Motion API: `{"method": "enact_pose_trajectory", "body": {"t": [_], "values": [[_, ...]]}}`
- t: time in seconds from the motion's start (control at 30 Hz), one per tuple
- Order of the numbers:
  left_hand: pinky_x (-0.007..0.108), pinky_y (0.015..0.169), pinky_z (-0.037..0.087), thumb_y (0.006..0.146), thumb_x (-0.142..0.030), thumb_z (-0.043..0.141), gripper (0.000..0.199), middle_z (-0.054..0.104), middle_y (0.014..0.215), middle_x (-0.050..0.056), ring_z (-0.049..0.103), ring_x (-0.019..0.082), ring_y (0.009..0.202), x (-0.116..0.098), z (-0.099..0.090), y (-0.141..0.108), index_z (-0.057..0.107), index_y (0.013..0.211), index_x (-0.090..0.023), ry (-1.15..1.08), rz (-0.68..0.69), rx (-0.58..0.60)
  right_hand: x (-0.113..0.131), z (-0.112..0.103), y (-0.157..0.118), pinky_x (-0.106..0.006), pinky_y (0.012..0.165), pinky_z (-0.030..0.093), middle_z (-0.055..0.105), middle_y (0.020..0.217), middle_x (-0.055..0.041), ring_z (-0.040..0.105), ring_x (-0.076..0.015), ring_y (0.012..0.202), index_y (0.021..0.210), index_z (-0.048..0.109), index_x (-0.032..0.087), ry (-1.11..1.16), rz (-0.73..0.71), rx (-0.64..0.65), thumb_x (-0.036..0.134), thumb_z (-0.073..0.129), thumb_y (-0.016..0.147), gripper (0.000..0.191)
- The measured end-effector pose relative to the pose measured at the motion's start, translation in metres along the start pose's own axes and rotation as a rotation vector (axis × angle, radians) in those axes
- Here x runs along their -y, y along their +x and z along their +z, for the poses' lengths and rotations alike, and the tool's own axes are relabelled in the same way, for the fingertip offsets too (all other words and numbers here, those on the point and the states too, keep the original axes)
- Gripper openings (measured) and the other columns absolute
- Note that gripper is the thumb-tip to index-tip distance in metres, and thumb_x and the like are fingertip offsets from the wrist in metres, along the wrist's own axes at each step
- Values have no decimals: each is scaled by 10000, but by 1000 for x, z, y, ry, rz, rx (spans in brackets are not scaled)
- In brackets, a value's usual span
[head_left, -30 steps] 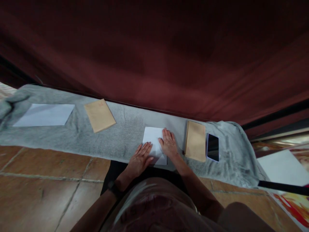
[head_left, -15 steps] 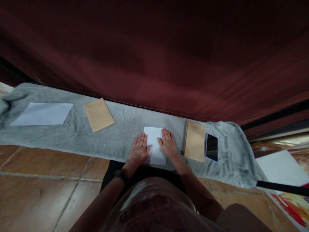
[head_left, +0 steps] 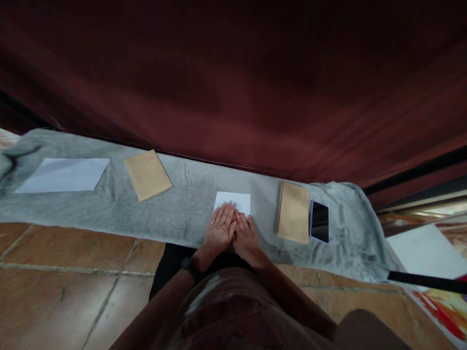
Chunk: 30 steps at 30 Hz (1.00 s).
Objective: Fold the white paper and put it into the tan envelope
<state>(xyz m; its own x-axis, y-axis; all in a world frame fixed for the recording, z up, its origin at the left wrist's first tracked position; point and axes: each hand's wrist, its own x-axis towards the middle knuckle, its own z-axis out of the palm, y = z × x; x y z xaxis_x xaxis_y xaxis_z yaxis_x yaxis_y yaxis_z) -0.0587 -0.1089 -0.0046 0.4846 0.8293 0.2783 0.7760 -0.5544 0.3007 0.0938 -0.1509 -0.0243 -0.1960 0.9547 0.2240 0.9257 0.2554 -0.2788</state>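
Observation:
A white sheet of paper lies on the grey cloth in front of me, its lower part covered by my hands. My left hand rests flat on it with the fingers stretched out and pointing away from me. Beside it, my right hand lies flat on the lower right of the paper, fingers extended, its thumb side touching the left hand. Neither hand grips anything. Right of my hands is a stack of brown envelopes.
A grey cloth covers the long narrow surface. To the left lie another brown envelope and white paper sheets. A phone sits beside the right-hand stack. Dark red fabric hangs behind.
Both hands have slid toward each other and nearer to me, now touching over the paper's lower part. The paper's far part looks wider and less covered. The envelopes and phone have stayed put.

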Motion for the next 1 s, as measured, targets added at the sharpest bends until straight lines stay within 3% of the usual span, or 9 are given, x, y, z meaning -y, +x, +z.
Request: {"method": "enact_pose_trajectory", "body": {"t": [0.2, 0.43, 0.63, 0.77, 1.0], "values": [[530, 1308, 285, 1079, -423, 424, 682, 390, 1690, 180, 322, 313, 1597, -2, 0, -5, 286, 1679, -131, 18, 11, 58, -3, -7, -8, -503, 1334, 244, 400, 1693, -127, 359, -256, 1590, 1650, 364, 118, -28, -18, 15, 248, 416, 1063, 604], [556, 1299, 277, 1064, -475, 459, 730, 382, 1692, 189, 355, 338, 1581, 17, -10, -23, 260, 1691, -160, 36, -24, 38, -8, -24, -14, -503, 1335, 238, 393, 1693, -131, 381, -269, 1578, 1647, 363, 107, -29, -9, 8, 387, 442, 1100, 620], [570, 1291, 297, 1063, -456, 483, 668, 405, 1682, 175, 376, 343, 1570, 34, -23, -41, 351, 1662, -191, 61, -9, 55, -21, -29, -27, -518, 1323, 270, 435, 1667, -136, 423, -284, 1555, 1658, 354, 128, -33, 5, -3, 385, 437, 1106, 615], [567, 1308, 269, 1050, -456, 532, 636, 459, 1660, 140, 386, 317, 1568, 45, -34, -61, 408, 1631, -230, 44, 125, 116, -33, -32, -35, -515, 1315, 296, 459, 1652, -130, 457, -287, 1535, 1659, 364, 156, -39, -10, 13, 368, 468, 1092, 615], [482, 1279, 366, 1026, -252, 534, 536, 539, 1611, 101, 425, 276, 1549, 42, -46, -78, 508, 1560, -229, 32, 200, 157, -44, -40, -38, -513, 1300, 340, 488, 1637, -121, 478, -268, 1521, 1589, 490, 157, -11, -75, 43, 309, 470, 1080, 532]]}}
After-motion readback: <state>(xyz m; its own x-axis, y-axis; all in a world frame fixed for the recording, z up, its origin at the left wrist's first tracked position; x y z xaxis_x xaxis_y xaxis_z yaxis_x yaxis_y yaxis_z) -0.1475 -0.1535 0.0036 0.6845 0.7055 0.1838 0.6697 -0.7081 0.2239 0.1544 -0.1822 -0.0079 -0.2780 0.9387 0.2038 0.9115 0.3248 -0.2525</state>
